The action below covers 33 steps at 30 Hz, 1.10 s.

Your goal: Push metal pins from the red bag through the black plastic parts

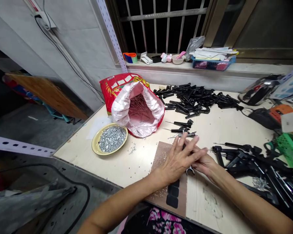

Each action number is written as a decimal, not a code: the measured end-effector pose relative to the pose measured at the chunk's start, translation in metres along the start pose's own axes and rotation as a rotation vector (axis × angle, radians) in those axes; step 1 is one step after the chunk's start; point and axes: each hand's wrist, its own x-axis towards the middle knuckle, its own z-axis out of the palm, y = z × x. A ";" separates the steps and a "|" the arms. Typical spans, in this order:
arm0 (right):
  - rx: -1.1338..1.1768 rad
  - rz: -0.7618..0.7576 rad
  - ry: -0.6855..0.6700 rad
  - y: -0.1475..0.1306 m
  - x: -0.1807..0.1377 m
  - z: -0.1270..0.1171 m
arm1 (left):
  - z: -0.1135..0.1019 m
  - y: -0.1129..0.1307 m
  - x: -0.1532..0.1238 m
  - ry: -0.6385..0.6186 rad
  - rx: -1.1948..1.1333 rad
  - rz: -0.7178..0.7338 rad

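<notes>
My left hand (179, 157) lies over my right hand (205, 164) above a brown board (161, 156) on the wooden table (136, 165). The left fingers stretch forward, close together. My right hand is mostly hidden beneath it, and a small black-and-metal part (190, 169) shows between the hands. Whether the right fingers grip that part is hidden. Just beyond the fingertips lie a few black clips with metal pins (183, 128).
A red bag of thin metal pins (138, 109) stands open at the left, beside a yellow plate of small silver pieces (111, 139). Heaps of black plastic parts lie at the back (197, 99) and right (254, 162). A green basket (289, 151) sits far right.
</notes>
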 end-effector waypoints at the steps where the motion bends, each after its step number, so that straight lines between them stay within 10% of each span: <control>1: 0.065 0.035 -0.005 0.000 -0.001 -0.002 | -0.003 -0.002 -0.011 -0.010 -0.014 -0.072; 10: -0.194 -0.170 0.093 -0.005 -0.008 -0.024 | -0.011 -0.085 -0.122 -0.108 0.163 -0.960; 25: -0.446 -0.346 0.002 -0.008 -0.019 0.001 | -0.006 -0.106 -0.118 -0.299 0.332 -0.969; 33: -0.397 -0.339 -0.026 -0.009 -0.023 0.010 | -0.014 -0.102 -0.112 -0.126 0.046 -0.885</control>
